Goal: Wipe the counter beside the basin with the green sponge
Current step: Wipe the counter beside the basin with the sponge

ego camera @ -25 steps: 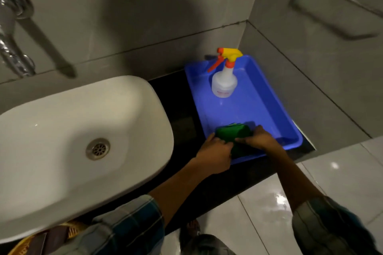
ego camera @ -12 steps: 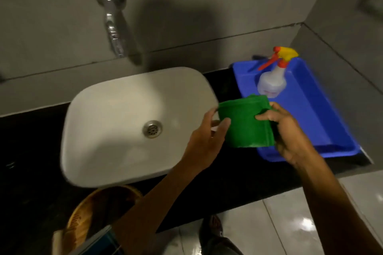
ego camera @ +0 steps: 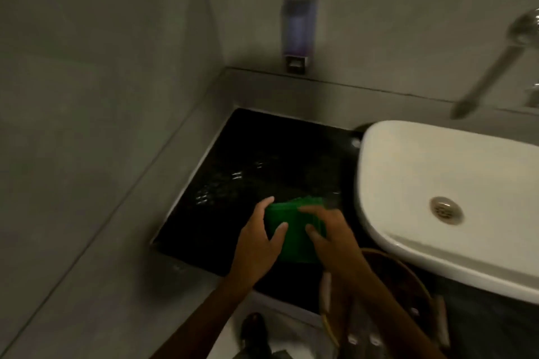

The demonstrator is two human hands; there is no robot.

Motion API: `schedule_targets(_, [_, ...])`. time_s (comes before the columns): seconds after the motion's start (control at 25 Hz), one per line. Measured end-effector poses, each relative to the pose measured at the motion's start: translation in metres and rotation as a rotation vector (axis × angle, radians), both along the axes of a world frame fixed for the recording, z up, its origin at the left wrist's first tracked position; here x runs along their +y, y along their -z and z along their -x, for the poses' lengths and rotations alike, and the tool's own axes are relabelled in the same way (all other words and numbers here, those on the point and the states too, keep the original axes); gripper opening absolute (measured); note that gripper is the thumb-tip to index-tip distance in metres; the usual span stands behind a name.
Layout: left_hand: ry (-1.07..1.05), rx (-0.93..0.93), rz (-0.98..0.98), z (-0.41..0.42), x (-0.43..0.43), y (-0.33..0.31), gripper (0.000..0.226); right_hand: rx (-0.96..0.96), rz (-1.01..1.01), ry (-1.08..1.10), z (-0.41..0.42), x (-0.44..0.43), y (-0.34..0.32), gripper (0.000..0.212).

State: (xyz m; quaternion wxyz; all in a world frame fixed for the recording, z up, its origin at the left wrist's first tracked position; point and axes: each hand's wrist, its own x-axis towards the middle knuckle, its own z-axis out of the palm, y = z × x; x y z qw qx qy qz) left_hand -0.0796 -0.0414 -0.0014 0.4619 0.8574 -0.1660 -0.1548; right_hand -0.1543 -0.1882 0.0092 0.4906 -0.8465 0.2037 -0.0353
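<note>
Here the green sponge (ego camera: 294,230) lies flat on the black desk (ego camera: 248,160), just left of the white basin (ego camera: 437,183). It sits at the near part of the desk, close to the front edge. It looks like a flat green rectangle, bright against the dark top, and its far edge looks a bit bumpy. Its long side runs from near to far, tipped a little to the left at the far end.

Both hands are on it. The left hand (ego camera: 259,245) rests on the left side, with the thumb pressed on top and a finger reaching along the far left corner. The right hand (ego camera: 332,236) covers the right side, fingers spread flat over the top. So each grip is pressed down on the sponge, not wrapped all the way round it.

The desk is shiny and shows small bright spots of light. A grey wall (ego camera: 102,125) stands on the left. A soap dispenser (ego camera: 298,26) hangs on the far wall, and a blurry silver tap (ego camera: 490,67) sticks out over the basin. A brown basket (ego camera: 408,285) sits near, under the basin.
</note>
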Motion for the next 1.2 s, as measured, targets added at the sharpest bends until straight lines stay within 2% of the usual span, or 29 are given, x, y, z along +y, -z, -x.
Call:
schedule_targets(0.08, [-0.069,0.013,-0.033,-0.018,0.049,0.016,0.054,0.104,-0.018,-0.057,-0.034,0.051,0.017,0.032])
schedule_targets(0.2, [-0.161,-0.024,-0.065,-0.052,0.102,0.034,0.051,0.108,-0.043,-0.111,-0.074,0.103,0.036,0.034])
schedule_targets(0.28, [-0.200,-0.124,-0.214,-0.077,0.125,0.048,0.052,0.110,-0.049,-0.150,-0.093,0.123,0.049,0.042])
schedule_targets(0.36, [-0.143,-0.274,-0.373,-0.087,0.133,0.061,0.054,0.160,0.037,-0.073,-0.102,0.122,0.064,0.051])
schedule_targets(0.48, [0.040,-0.338,-0.493,-0.085,0.124,0.082,0.064,0.300,0.317,0.260,-0.101,0.089,0.089,0.058])
schedule_targets(0.6, [0.097,-0.317,-0.606,-0.088,0.118,0.109,0.083,0.438,0.483,0.486,-0.094,0.051,0.109,0.063])
schedule_targets(0.8, [0.045,-0.334,-0.632,-0.125,0.097,0.123,0.090,0.440,0.685,0.534,-0.090,0.039,0.139,0.065])
schedule_targets(0.96, [-0.084,-0.342,-0.610,-0.179,0.059,0.120,0.086,0.411,0.712,0.577,-0.091,0.036,0.151,0.065])
schedule_targets(1.08, [0.056,-0.349,-0.644,-0.207,0.002,0.114,0.084,0.408,0.743,0.582,-0.092,0.036,0.152,0.065])
schedule_targets(1.2, [0.297,-0.466,-0.697,-0.189,-0.022,0.119,0.081,0.408,0.753,0.592,-0.090,0.036,0.151,0.064])
